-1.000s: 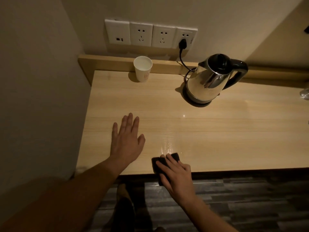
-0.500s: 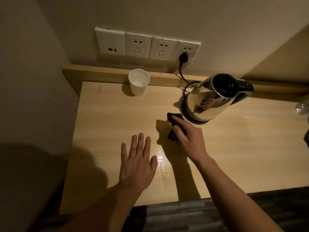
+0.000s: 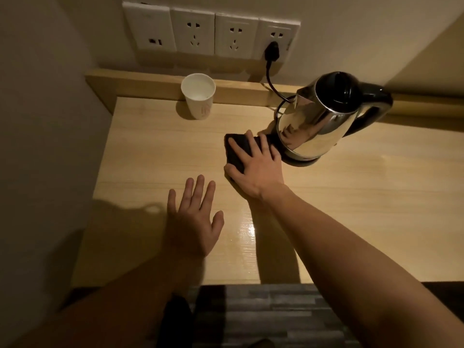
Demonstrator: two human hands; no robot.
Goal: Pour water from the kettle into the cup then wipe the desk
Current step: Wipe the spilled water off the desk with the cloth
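Head view: my right hand lies flat, fingers spread, pressing a dark cloth onto the bench, just beside the kettle, which sits on its base. My left hand rests open, palm down, nearer me, gripping nothing. The cup, holding water, stands at the back edge below the wall sockets. A wet sheen shows between the forearms.

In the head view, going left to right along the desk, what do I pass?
Left hand flat on the desk → paper cup → dark cloth under the right hand → kettle on its base.
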